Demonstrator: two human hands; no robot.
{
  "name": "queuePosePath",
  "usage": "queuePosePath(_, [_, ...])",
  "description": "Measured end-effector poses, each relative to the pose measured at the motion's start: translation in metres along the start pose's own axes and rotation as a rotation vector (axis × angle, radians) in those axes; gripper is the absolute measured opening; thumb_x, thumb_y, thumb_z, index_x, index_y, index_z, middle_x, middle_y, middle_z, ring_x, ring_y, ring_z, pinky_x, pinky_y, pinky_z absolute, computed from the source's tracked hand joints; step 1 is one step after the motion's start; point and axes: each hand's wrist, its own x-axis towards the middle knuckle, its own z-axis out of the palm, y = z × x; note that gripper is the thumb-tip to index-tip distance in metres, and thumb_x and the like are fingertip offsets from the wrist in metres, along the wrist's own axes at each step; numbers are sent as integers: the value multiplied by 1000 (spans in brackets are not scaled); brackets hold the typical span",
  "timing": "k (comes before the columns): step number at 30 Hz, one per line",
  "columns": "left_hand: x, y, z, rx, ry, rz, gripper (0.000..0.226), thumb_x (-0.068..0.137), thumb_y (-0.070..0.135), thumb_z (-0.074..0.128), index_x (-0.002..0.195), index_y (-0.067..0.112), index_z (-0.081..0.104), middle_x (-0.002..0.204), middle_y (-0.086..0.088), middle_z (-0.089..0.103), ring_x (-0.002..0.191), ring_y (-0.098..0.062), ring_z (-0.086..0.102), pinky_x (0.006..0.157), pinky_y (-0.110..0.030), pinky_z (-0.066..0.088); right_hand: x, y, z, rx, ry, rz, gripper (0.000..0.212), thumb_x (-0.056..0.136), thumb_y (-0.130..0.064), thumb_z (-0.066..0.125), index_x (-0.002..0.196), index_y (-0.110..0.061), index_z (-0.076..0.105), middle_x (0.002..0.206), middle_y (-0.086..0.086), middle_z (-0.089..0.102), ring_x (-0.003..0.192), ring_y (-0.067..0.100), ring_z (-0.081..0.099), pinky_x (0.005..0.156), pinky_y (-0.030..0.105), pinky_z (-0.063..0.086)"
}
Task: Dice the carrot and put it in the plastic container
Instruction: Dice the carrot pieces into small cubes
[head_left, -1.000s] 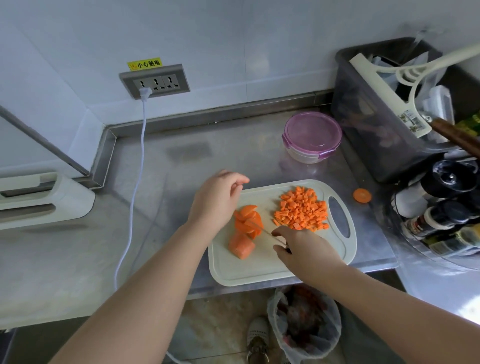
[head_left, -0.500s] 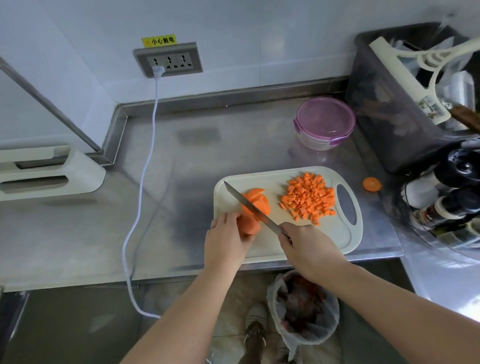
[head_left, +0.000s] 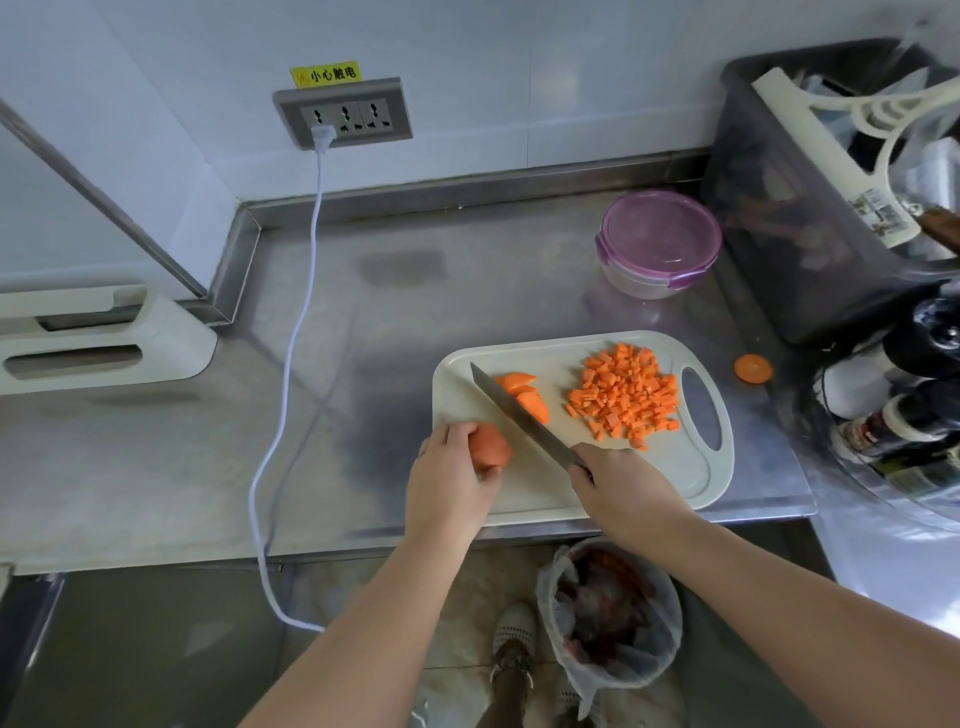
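Observation:
A white cutting board (head_left: 670, 473) lies near the steel counter's front edge. A pile of diced carrot (head_left: 626, 396) covers its right part, and a few carrot slices (head_left: 524, 395) lie at its middle. My left hand (head_left: 449, 480) grips a carrot chunk (head_left: 488, 451) at the board's left edge. My right hand (head_left: 621, 491) holds a knife (head_left: 519, 418) by the handle, its blade slanting up-left beside the slices. The plastic container (head_left: 657, 244), round with a purple lid on it, stands behind the board.
A carrot end slice (head_left: 752, 368) lies on the counter right of the board. A dark bin (head_left: 800, 208) with utensils and several bottles (head_left: 904, 415) crowd the right side. A white cable (head_left: 306, 322) runs from the wall socket (head_left: 343, 111) across the counter. A bag-lined bin (head_left: 613, 608) sits below.
My left hand left the slices, took the carrot chunk and drew it to the board's left edge. The knife blade came up and now lies across beside the slices.

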Motion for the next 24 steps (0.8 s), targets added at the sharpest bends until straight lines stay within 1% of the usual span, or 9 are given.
queuePosePath(2, [3,2,1,0,0,3,44,83,23,66,125,17,54,125,1,52,115,-22,50,86,-29,43,2,2,-2,4,28,-4,24,100,-27,33,78,-23,41,70,0,48,69,24,50,58,32,36])
queuePosePath(5, [6,3,1,20,-6,17,44,83,23,66,125,16,54,127,1,50,115,-23,50,85,-32,46,-1,4,-2,16,45,-38,20,101,-28,34,93,-19,50,70,1,50,68,25,51,55,32,36])
queuePosePath(7, [6,3,0,21,-8,13,44,83,26,67,124,17,55,126,2,50,115,-22,50,84,-33,47,-6,2,0,14,42,-67,24,101,-29,33,107,-18,54,74,2,54,70,25,53,60,34,41])
queuePosePath(9, [5,4,-1,-22,4,-13,44,82,34,69,122,19,56,122,4,50,114,-19,51,80,-30,46,-12,-1,2,9,48,-93,28,101,-30,33,119,-21,53,80,4,57,73,25,54,65,36,45])
queuePosePath(11, [3,5,-3,-71,29,-27,38,83,40,68,115,21,60,115,7,52,109,-17,54,75,-24,41,-16,-5,4,11,59,-102,29,102,-32,33,121,-22,53,86,6,60,78,28,57,70,39,48])
queuePosePath(13, [3,8,-5,-97,41,-25,32,84,41,68,107,20,63,107,8,54,103,-16,57,72,-22,37,-18,-9,6,-10,59,-104,30,103,-33,31,120,-22,53,89,8,61,82,30,58,73,40,50])
queuePosePath(16, [3,11,-7,-117,50,-34,26,84,38,69,101,17,65,95,13,46,96,-15,58,69,-21,34,-20,-12,9,-53,59,-124,31,103,-33,29,123,-22,51,85,6,60,81,28,60,73,40,50])
queuePosePath(18, [5,12,-7,-121,48,-43,24,84,36,70,98,17,66,94,14,45,95,-15,58,69,-21,35,-20,-13,9,-67,60,-126,32,104,-32,29,124,-21,50,84,5,59,79,28,60,71,40,51])
queuePosePath(24, [5,13,-7,-117,56,-49,23,83,35,70,97,18,66,97,10,50,95,-16,58,69,-22,36,-21,-15,12,-112,68,-130,30,104,-29,28,126,-21,47,86,5,61,79,28,61,71,39,52])
